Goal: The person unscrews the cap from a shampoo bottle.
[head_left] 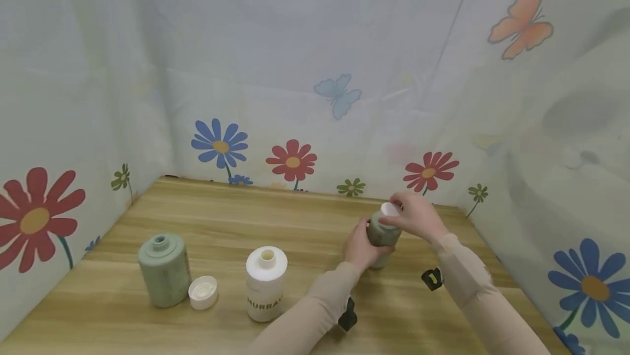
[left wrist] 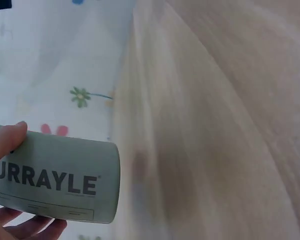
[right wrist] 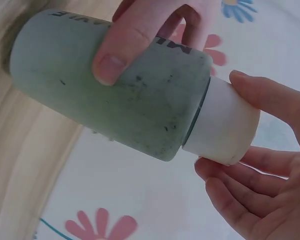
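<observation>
Bottle (right wrist: 125,115), green, between 4 and 5 o'clock from the head view's centre, is clamped by the fingers of the left hand (head_left: 363,246), while those of the right hand (head_left: 419,216) pinch its white cap (right wrist: 222,121). It looks seated, tightness unclear; the uncapped green bottle (head_left: 164,278) at 8 o'clock, white bottle (head_left: 266,288) at 7 and loose cap (head_left: 203,294) between them seem left to finish.

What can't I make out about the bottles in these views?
Head view: what's inside the standing green bottle, its opening too small.
Left wrist view: the start of the word on the held bottle, cut off by the left edge; its fine print, too small.
Right wrist view: that word's middle, behind the left hand; the bottle's mouth, under the white cap.
</observation>
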`<state>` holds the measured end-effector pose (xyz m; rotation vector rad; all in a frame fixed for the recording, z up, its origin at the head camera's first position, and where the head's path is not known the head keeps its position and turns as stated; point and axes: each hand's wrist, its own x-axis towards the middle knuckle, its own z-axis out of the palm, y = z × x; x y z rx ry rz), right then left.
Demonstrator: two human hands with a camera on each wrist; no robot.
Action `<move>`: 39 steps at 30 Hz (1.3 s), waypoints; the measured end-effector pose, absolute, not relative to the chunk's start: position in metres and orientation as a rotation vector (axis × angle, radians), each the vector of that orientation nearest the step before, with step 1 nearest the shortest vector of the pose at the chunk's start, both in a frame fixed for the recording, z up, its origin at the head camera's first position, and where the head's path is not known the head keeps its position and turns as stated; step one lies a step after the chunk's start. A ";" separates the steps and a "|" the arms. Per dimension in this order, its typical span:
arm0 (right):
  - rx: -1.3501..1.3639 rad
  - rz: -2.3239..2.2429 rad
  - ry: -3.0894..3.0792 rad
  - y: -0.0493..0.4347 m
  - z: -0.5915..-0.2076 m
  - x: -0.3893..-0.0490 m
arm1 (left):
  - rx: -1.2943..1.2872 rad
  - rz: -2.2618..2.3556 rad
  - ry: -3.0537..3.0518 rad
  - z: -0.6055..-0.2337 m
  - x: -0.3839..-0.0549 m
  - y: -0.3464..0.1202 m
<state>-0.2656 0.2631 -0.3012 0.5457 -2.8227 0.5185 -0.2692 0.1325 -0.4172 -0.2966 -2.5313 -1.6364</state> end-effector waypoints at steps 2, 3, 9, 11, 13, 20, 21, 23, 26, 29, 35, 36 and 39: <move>0.539 0.525 -2.801 0.265 -0.295 -0.254 | -0.340 -1.623 -2.533 -0.411 -0.262 0.130; 0.541 0.524 -2.789 0.265 -0.292 -0.249 | -0.360 -1.619 -2.533 -0.408 -0.259 0.128; 0.641 0.486 -2.709 0.265 -0.279 -0.221 | -0.520 -1.663 -2.531 -0.393 -0.238 0.117; 0.665 0.479 -2.693 0.263 -0.278 -0.213 | -0.580 -1.705 -2.534 -0.390 -0.230 0.110; 0.663 0.475 -2.675 0.261 -0.279 -0.202 | -0.635 -1.732 -2.538 -0.389 -0.222 0.104; 0.648 0.542 -2.618 0.257 -0.279 -0.170 | -0.759 -1.710 -2.581 -0.384 -0.197 0.082; 0.655 0.559 -2.618 0.256 -0.279 -0.166 | -0.774 -1.703 -2.588 -0.383 -0.194 0.079; 0.673 0.587 -2.619 0.254 -0.280 -0.161 | -0.796 -1.707 -2.597 -0.382 -0.187 0.074; 0.686 0.630 -2.632 0.251 -0.283 -0.154 | -0.799 -1.663 -2.619 -0.384 -0.179 0.068; 0.688 0.636 -2.669 0.248 -0.288 -0.150 | -0.792 -1.611 -2.638 -0.386 -0.173 0.063; 0.690 0.577 -2.824 0.246 -0.296 -0.146 | -0.830 -1.458 -2.681 -0.394 -0.170 0.054; 0.698 0.590 -2.846 0.246 -0.297 -0.147 | -0.840 -1.446 -2.686 -0.395 -0.171 0.053; 0.749 0.677 -2.857 0.247 -0.301 -0.148 | -0.857 -1.449 -2.699 -0.399 -0.171 0.052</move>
